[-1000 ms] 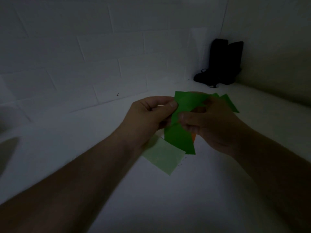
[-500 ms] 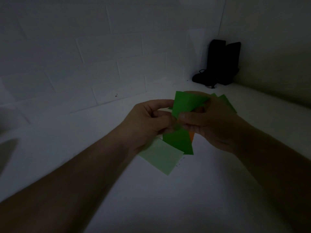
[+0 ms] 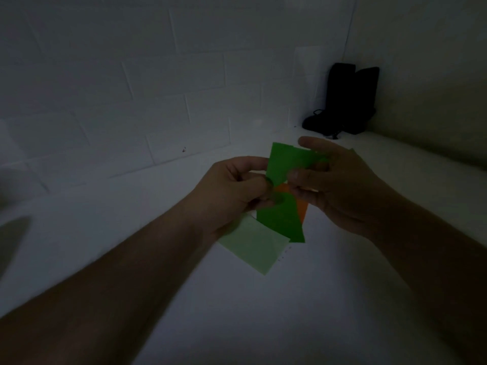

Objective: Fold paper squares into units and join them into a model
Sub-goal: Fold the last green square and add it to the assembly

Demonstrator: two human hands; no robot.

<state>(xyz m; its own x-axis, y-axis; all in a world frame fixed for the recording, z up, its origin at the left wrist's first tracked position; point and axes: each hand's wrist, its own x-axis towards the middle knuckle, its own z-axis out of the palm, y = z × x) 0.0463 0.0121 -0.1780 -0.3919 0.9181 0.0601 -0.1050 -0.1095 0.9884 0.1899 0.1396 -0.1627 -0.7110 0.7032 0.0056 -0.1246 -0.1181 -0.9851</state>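
A dark green folded paper unit hangs between both hands above the white surface. My left hand pinches its middle from the left with thumb and fingers. My right hand pinches it from the right, the index finger raised over the upper green flap. A strip of orange paper shows behind the green unit, under my right hand. A pale green paper square lies flat on the surface below my left hand.
A white tiled wall rises behind the white surface. A black object with a cord stands in the far right corner.
My hands turned the green unit so the orange paper shows more. My right index finger lifted off the upper flap. My left hand's grip shifted lower on the unit.
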